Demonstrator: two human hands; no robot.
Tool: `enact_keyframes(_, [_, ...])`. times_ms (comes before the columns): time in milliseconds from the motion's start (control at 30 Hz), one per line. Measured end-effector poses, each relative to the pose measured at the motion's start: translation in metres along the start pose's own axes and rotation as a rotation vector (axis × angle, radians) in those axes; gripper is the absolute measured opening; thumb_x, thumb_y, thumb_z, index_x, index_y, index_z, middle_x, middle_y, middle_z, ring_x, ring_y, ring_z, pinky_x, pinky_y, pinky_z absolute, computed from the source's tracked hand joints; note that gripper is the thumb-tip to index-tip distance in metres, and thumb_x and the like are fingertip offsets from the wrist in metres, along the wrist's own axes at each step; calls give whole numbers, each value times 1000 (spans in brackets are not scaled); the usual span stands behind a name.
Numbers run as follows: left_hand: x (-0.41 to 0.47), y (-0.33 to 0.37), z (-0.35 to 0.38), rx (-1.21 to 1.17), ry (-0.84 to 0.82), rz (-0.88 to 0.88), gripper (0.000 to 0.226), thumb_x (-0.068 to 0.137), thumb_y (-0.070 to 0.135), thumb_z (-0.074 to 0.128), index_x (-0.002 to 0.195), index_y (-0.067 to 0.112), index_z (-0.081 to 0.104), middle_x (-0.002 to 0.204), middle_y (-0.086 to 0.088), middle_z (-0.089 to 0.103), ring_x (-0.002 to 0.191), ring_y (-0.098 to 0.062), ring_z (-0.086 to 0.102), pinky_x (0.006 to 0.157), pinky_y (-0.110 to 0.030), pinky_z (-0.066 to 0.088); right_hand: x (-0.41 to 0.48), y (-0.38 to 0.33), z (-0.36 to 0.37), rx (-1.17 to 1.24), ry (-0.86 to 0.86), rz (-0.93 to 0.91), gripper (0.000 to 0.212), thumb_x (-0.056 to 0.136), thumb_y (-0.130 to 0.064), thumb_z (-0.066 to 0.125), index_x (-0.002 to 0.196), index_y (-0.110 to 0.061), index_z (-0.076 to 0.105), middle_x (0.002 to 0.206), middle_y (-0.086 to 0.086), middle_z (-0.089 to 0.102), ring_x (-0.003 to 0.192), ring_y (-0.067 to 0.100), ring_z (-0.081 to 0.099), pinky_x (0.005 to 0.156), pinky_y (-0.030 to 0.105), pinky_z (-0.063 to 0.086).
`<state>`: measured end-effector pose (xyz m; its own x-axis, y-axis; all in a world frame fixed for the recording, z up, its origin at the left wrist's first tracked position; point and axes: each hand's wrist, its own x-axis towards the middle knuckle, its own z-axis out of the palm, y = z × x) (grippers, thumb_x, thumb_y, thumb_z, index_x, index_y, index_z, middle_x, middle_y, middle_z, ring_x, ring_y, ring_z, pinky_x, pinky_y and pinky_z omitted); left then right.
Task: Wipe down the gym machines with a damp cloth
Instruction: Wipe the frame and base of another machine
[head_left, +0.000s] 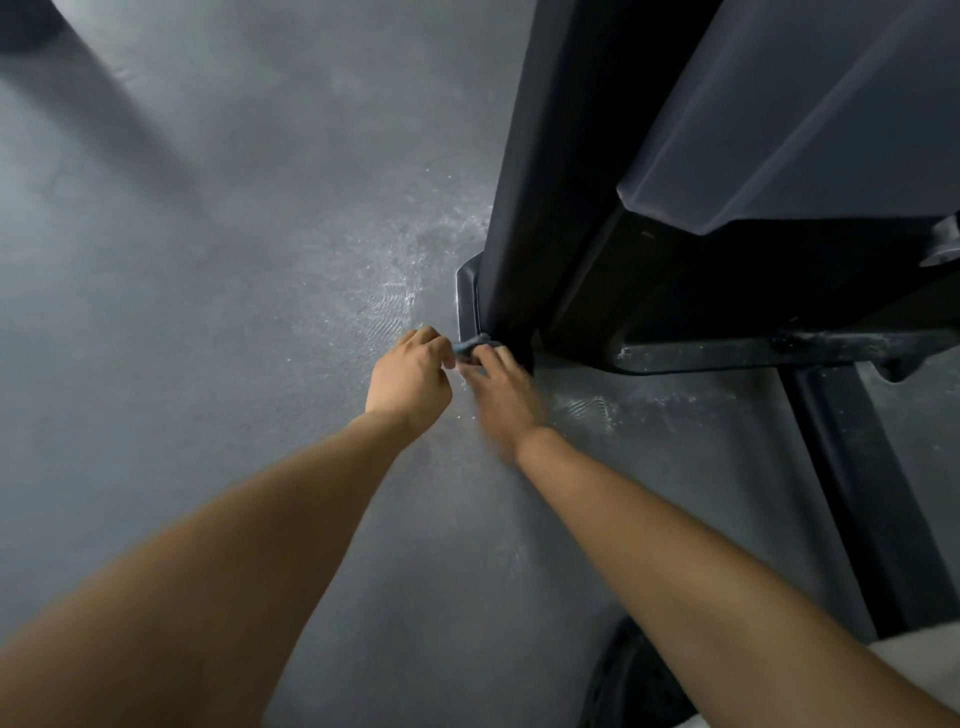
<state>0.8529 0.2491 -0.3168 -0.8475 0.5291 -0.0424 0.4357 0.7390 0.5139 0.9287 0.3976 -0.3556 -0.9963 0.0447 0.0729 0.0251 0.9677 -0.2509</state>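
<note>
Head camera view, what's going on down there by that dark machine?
A person reaches both bare arms down to the foot of a dark gym machine's upright post. The left hand pinches a small blue-grey cloth at the post's base plate. The right hand touches the cloth's other end; it is blurred, so its grip is unclear. Whitish dust marks the grey floor around the base.
</note>
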Motion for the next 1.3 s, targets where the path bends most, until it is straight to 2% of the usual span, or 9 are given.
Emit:
enact_keyframes(233, [-2, -5, 4, 30, -114, 18, 33, 93, -2, 53, 114, 14, 73, 127, -2, 64, 122, -24, 55, 88, -41, 53, -13, 8, 3, -46, 31, 10, 42, 90, 2, 62, 129, -13, 67, 133, 12, 57, 117, 33, 55, 87, 44, 60])
enact_keyframes(367, [7, 6, 10, 59, -172, 37, 33, 94, 4, 55, 123, 14, 69, 130, -3, 61, 126, -26, 53, 90, -43, 54, -44, 25, 6, 25, 162, 209, 42, 82, 5, 71, 122, -9, 66, 129, 14, 58, 110, 36, 58, 82, 44, 59])
enact_keyframes(533, [13, 23, 21, 62, -126, 75, 30, 89, 6, 55, 119, 9, 62, 120, -8, 59, 115, -30, 52, 79, -44, 51, -33, 15, 9, 299, 295, 491, 47, 79, 8, 66, 117, -18, 60, 127, 5, 58, 108, 30, 59, 79, 47, 56])
enact_keyframes(600, [11, 28, 26, 49, -153, 83, 45, 87, 6, 56, 131, 10, 59, 131, -6, 57, 121, -29, 51, 84, -43, 52, -25, 7, 11, 388, 359, 620, 48, 81, 4, 69, 123, -18, 61, 126, 9, 61, 110, 31, 61, 81, 48, 56])
enact_keyframes(700, [5, 29, 28, 53, -248, 98, 73, 88, 7, 57, 159, 13, 42, 160, -2, 44, 144, -26, 42, 106, -43, 53, -11, 10, 8, 512, 316, 898, 45, 92, -4, 67, 136, -16, 61, 134, 12, 63, 119, 33, 64, 91, 47, 56])
enact_keyframes(767, [3, 29, 26, 74, -301, 106, 79, 90, 9, 57, 166, 16, 34, 171, 1, 32, 153, -24, 35, 113, -41, 49, -2, 23, 1, 611, 275, 1035, 34, 101, -9, 59, 134, -9, 64, 133, 15, 66, 120, 35, 65, 92, 42, 53])
enact_keyframes(900, [5, 32, 18, 107, -329, 117, 84, 90, 10, 56, 168, 17, 29, 173, 1, 31, 154, -24, 35, 114, -37, 45, -3, 22, -4, 536, 235, 972, 28, 105, -15, 58, 130, -11, 69, 126, 15, 71, 114, 35, 68, 88, 42, 56])
enact_keyframes(1033, [13, 37, 8, 197, -382, 128, 84, 90, 14, 57, 169, 17, 27, 169, 0, 35, 149, -27, 43, 110, -41, 48, -17, 1, 4, 482, 359, 891, 33, 99, -14, 67, 131, -18, 69, 127, 12, 71, 111, 34, 69, 79, 29, 43])
enact_keyframes(1300, [27, 65, -4, 360, -516, 92, 63, 92, 21, 56, 153, 13, 45, 147, -5, 39, 127, -30, 57, 98, -39, 48, 13, 15, -19, 531, 195, 1024, 27, 105, -22, 60, 115, -3, 75, 112, 21, 76, 106, 40, 71, 78, 39, 52])
